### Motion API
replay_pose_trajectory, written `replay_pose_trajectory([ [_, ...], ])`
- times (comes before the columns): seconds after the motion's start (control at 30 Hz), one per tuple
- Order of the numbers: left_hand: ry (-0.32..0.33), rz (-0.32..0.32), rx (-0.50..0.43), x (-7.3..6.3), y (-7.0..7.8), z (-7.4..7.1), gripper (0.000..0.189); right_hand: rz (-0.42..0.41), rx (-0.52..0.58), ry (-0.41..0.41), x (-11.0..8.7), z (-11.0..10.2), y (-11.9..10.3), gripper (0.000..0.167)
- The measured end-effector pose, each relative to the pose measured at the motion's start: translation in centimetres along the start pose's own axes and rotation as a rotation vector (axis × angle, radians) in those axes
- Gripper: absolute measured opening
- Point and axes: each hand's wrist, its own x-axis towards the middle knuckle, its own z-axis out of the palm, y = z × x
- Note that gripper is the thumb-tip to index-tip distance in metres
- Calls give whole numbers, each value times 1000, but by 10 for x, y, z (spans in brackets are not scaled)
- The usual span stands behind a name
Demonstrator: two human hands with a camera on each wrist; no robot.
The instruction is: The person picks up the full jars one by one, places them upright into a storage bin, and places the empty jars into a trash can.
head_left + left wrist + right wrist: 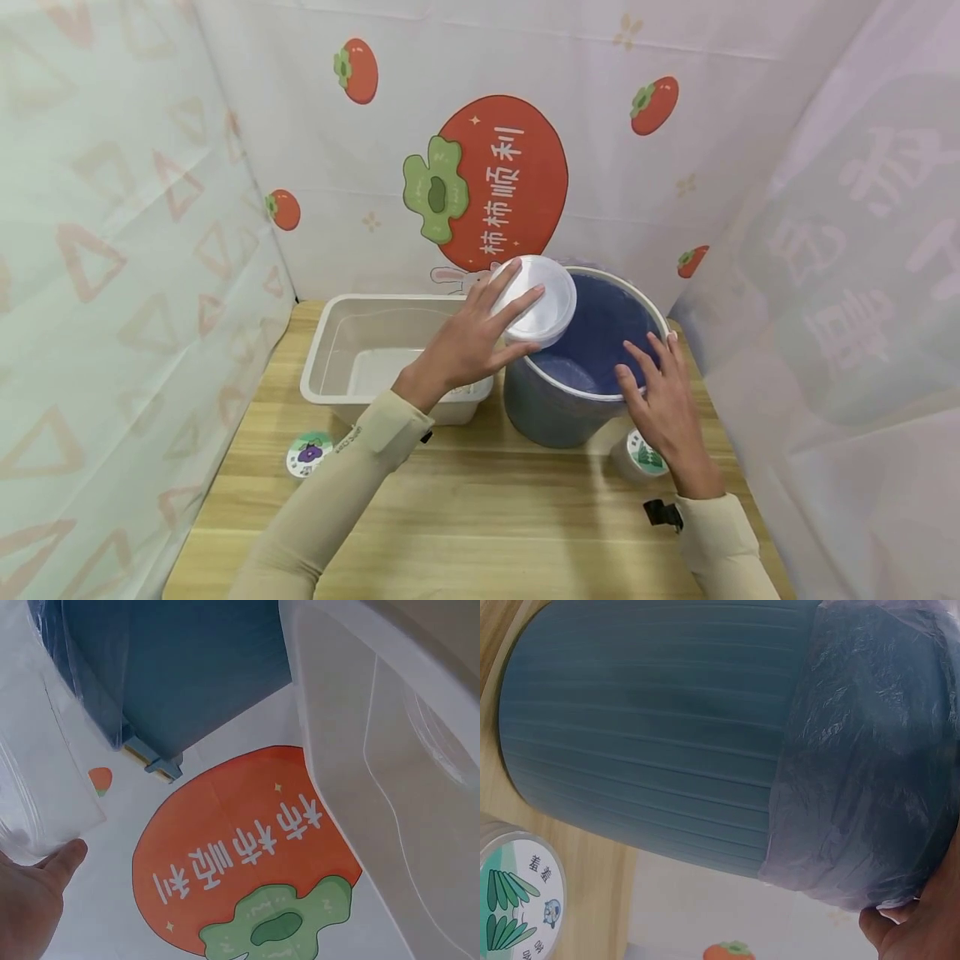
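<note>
My left hand (465,337) grips a clear round plastic tub (551,304), fingers spread over it and thumb at its lower edge. The tub is tilted above the left rim of a blue-grey bin (543,412); in the left wrist view, only part of the tub (37,772) shows. A thin clear bag (855,750) is folded over the bin's top. At the right side of the bin's rim, my right hand (667,408) has its fingers spread and loosely bent, close to the bag's edge. No object shows in that hand.
A cream rectangular basin (322,346) stands left of the bin. One lidded cup with a purple picture (309,452) sits at the left; another with a green picture (647,454) is under my right hand. Printed cloth walls (600,167) surround the wooden table (480,533).
</note>
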Motion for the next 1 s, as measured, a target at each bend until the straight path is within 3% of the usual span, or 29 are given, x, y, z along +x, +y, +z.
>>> replay_pose_trajectory([
  [0.63, -152, -86, -77, 34, 6, 31, 80, 7, 12, 8, 1, 1, 1, 51],
  [1.0, -164, -72, -56, 37, 5, 42, 81, 15, 7, 0, -1, 1, 0, 52],
])
